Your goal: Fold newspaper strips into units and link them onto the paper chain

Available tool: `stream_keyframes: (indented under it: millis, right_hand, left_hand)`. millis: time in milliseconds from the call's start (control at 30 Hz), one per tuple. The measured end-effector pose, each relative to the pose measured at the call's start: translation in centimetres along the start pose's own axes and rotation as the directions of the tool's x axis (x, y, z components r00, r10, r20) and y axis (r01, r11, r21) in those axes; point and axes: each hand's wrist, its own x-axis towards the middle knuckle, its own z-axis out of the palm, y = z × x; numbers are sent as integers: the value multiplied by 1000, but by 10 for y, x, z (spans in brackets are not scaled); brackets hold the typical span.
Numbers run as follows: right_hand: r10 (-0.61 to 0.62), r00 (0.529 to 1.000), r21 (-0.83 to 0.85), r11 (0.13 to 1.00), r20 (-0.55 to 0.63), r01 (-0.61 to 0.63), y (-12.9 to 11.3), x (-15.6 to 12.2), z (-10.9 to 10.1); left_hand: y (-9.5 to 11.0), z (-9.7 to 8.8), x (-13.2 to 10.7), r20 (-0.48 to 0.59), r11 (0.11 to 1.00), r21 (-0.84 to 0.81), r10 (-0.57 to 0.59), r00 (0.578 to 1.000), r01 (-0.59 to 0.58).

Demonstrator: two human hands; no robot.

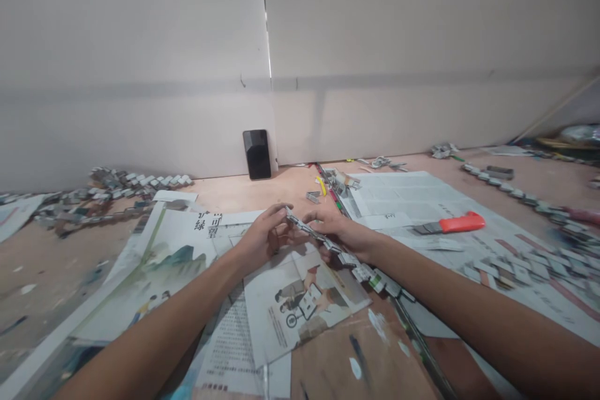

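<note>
A chain of small folded paper links (347, 259) slants from between my hands down to the right, passing beside my right forearm. My left hand (263, 236) is closed on the chain's upper end, with the fingertips at its first links. Close by, my right hand (345, 234) has its fingers bent around the chain just below that end; some of its fingers are hidden behind the links. Under the hands lies a printed sheet (300, 312) with a cartoon picture, on top of other newspaper pages (229, 344).
A black phone (257, 155) leans against the white panel (140, 44). To the right, a red-handled utility knife (462, 223) lies on newspaper (417, 190). More folded paper chains (135, 181) sit at the left and another chain (510, 190) at the right. Paper scraps (382, 162) lie near the panel.
</note>
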Motion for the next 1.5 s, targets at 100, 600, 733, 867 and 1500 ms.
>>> stream_keyframes:
  millis: [100,600,733,867,1500]
  right_hand:
    - [-34,995,-85,996,-89,27,-1,0,2]
    - [-476,879,-840,484,-18,245,-17,-16,20]
    - [-411,906,-891,442,-102,100,-45,-16,6]
    - [-409,893,-974,193,-189,-117,-54,12,-27]
    - [-401,900,-541,801,-169,255,-51,28,-14]
  left_hand:
    - [2,3,1,-29,999,-3,-39,999,39]
    - [-2,4,3,-137,1000,-24,-21,990,17]
    - [5,2,0,-60,991,-105,-85,995,79]
    - [7,3,-1,-72,979,-149,-148,986,136]
    - [5,9,-3,-41,986,-121,-124,991,119]
